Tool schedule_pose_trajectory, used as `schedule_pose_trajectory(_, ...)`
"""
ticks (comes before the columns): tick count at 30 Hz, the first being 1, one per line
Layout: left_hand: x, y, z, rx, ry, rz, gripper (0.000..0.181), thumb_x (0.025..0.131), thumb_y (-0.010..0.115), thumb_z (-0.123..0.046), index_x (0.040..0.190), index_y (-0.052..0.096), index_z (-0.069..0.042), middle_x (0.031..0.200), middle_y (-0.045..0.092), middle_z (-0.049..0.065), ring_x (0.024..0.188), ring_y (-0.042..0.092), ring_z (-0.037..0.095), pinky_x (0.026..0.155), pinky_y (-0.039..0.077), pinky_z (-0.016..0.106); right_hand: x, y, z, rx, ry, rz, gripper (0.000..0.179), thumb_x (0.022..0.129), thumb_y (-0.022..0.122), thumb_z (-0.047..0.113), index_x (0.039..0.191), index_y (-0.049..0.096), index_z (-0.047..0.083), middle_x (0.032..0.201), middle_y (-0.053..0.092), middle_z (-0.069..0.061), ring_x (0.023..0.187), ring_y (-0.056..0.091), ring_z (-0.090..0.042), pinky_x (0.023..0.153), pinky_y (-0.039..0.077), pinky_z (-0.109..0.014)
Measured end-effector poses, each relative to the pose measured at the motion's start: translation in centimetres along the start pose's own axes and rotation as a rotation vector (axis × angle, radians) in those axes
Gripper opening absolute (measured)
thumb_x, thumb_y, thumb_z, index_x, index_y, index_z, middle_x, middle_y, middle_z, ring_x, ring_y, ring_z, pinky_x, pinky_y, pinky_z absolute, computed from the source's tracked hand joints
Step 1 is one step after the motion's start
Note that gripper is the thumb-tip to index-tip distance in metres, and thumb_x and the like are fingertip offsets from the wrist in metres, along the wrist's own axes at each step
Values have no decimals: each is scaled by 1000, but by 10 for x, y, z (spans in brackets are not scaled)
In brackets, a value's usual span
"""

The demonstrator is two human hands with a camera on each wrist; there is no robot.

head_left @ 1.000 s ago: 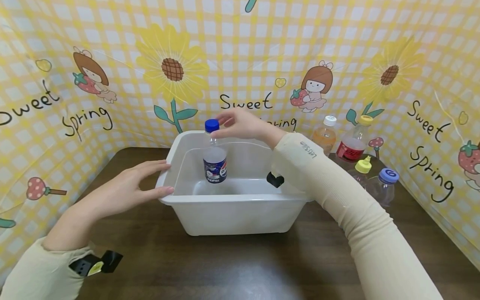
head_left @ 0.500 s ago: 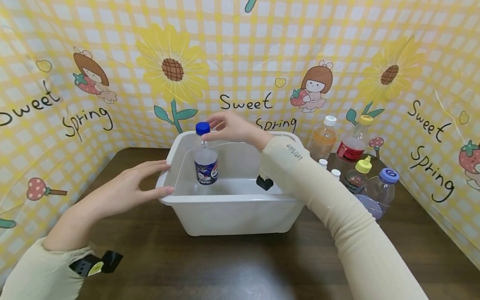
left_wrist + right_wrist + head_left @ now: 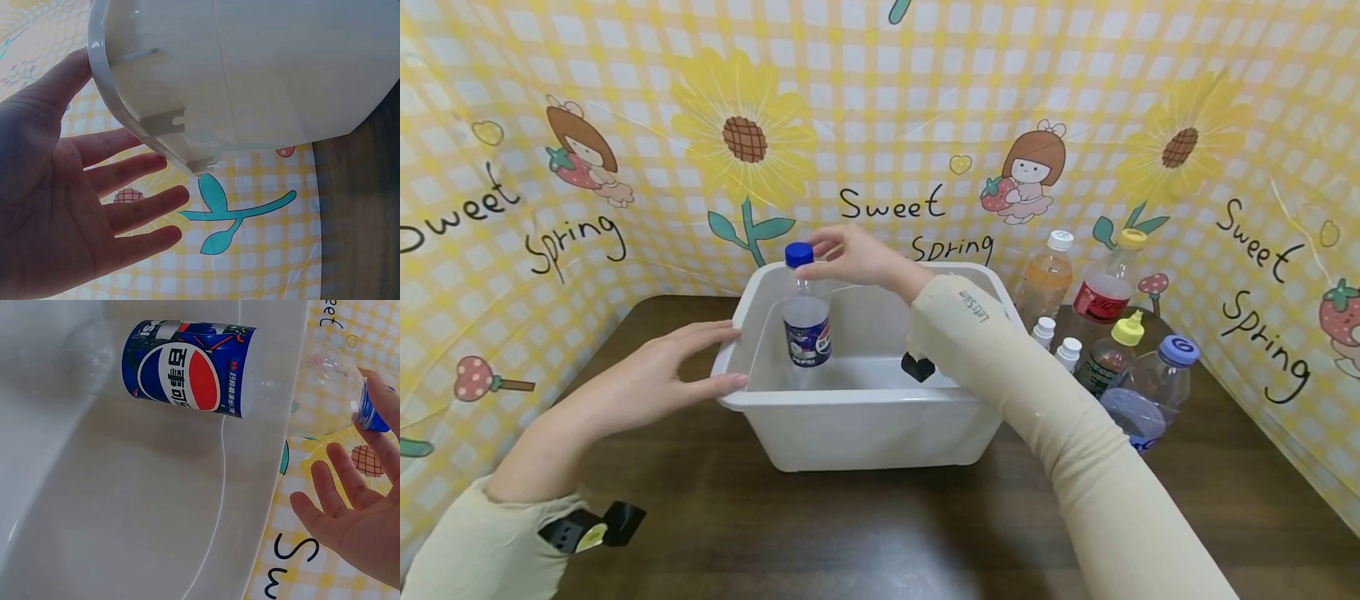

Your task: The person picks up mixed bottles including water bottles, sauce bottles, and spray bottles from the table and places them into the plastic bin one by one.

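Observation:
A clear plastic Pepsi bottle (image 3: 807,342) with a blue cap stands upright inside the white plastic tub (image 3: 880,433), toward its left end. My right hand (image 3: 859,255) pinches the bottle at its neck, just under the cap, between thumb and forefinger. In the right wrist view the other fingers (image 3: 340,481) spread away from the bottle, whose blue label (image 3: 187,369) faces the camera. At the tub's left rim, my left hand (image 3: 651,379) rests with fingers stretched out. The left wrist view shows its thumb against the rim (image 3: 99,56) and the fingers (image 3: 147,209) straight.
Right of the tub stand an orange drink bottle (image 3: 1047,275), a red-labelled bottle (image 3: 1102,298), two small white-capped bottles (image 3: 1067,353), a yellow-nozzled bottle (image 3: 1105,360) and a purple-capped bottle (image 3: 1150,392). A checked cloth (image 3: 880,100) hangs behind the dark wooden table (image 3: 850,525).
My right hand has carried the Pepsi bottle leftward inside the tub, slowing over the last half second. The small bottles on the right have come into view. My left hand stays put.

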State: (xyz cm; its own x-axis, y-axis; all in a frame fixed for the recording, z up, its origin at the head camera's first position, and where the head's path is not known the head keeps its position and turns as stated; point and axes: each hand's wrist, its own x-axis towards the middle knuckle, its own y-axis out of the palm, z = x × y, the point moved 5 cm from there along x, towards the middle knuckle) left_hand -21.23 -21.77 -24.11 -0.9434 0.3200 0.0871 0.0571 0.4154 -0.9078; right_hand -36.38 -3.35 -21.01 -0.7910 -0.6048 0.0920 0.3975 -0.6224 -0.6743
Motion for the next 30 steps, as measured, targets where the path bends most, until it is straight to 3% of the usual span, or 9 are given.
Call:
schedule_pose_trajectory(15,0,1,1,-8,-16,12,70,86,58,-52,140,41,-10,146,37,18,132,36,40,98,35,63,-3,3,-1,-35,81,32,55,87,65,38,135,47,19,131,56,-8,119,53,-22,97,48,-38)
schedule_pose_trajectory(25,1,1,1,-7,-14,13,70,86,59,-52,141,41,-11,146,37,18,133,36,40,98,35,63,-12,-19,0,-49,97,6,47,87,64,39,128,53,18,131,54,-6,120,52,-21,98,46,-37)
schedule_pose_trajectory(30,0,2,1,-6,-15,12,71,86,59,-52,141,40,-11,147,36,18,133,35,40,98,35,63,-21,-31,4,-34,65,-2,45,87,64,37,125,54,16,128,56,-6,119,54,-21,96,47,-35)
